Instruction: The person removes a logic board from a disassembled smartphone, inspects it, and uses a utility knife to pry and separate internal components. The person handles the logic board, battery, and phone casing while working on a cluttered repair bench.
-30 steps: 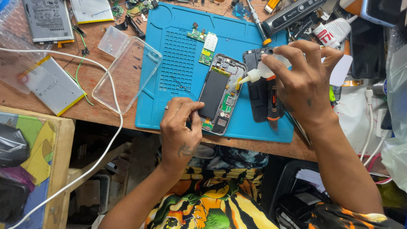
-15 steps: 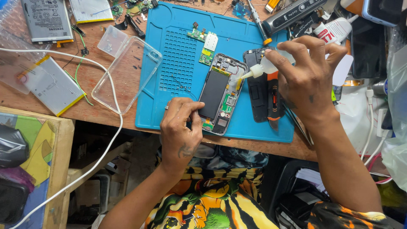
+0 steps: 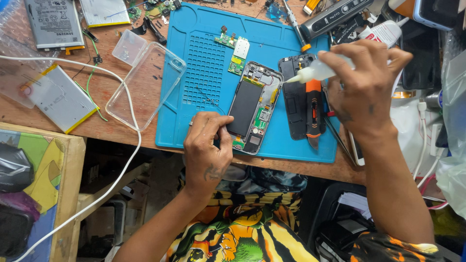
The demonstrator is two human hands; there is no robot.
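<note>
— white nozzle of the squeeze bottle (image 3: 310, 73), now a touch lower than a second ago, tip just over the opened phone (image 3: 253, 112), upper right edge.
— right hand (image 3: 363, 92)?
— curled shut round the bottle, pinching it. barely shifted otherwise.
— left hand (image 3: 208, 148)?
— unmoved, fingers pressed together on the phone's lower left corner, pinning it to the blue mat (image 3: 204, 63). looks like aiming, not yet squeezing.
— around?
— cluttered wooden desk (image 3: 102, 97): clear case (image 3: 145, 85), loose batteries (image 3: 58, 97), white cable (image 3: 131, 131), orange-handled tool (image 3: 314, 111).
</note>
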